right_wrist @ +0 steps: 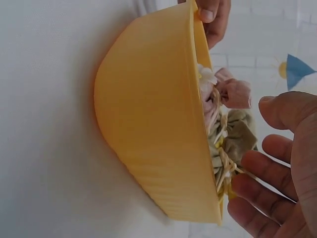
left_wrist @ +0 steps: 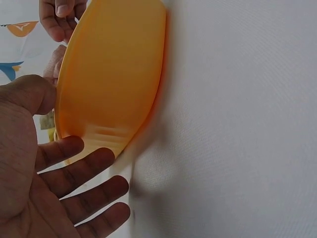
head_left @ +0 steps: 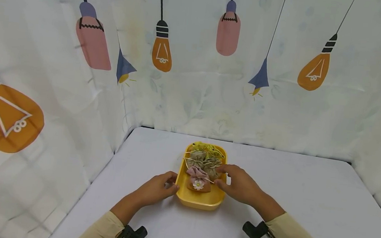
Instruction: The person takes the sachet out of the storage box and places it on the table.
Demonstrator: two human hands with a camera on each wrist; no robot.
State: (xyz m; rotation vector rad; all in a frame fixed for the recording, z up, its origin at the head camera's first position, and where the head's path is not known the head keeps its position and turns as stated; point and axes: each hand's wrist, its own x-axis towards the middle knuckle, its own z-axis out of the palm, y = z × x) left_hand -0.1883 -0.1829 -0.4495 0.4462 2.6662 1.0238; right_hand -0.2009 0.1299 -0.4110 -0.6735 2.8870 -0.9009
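On white table (head_left: 306,193), yellow tray (head_left: 200,204); lamp-printed curtain (head_left: 196,89) behind.

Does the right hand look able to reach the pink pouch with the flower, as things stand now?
Yes, most likely: the right hand is close to the pink pouch, on its right side, and the yellow tray is open above, with nothing seeming to cover the pouch.

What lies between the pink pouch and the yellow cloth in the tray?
Olive pouches lie between the pink pouch and the yellow cloth; the head view shows this.
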